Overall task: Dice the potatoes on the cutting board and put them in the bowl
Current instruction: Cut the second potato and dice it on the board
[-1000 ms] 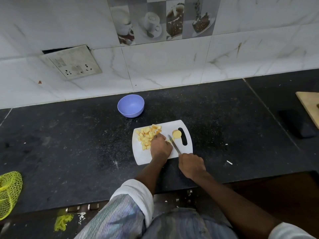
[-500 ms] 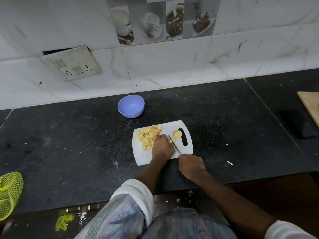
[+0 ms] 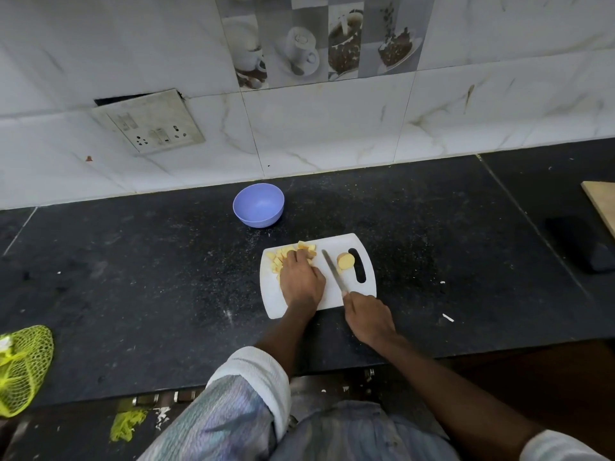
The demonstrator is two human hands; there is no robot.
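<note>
A white cutting board lies on the black counter. A heap of yellow potato dice covers its far left part. My left hand rests on that heap, fingers bent over the pieces and hiding many of them. One round uncut potato piece sits beside the board's handle slot. My right hand grips the handle of a knife, whose blade lies across the board between the heap and the round piece. An empty purple bowl stands behind the board near the wall.
A yellow-green mesh bag lies at the counter's left front edge. A wooden board and a dark object sit at the far right. Small white scraps dot the counter. The tiled wall holds a loose socket plate.
My left hand has slid left from beside the knife onto the heap of dice. The knife blade has lifted clear and now points further away across the board.
</note>
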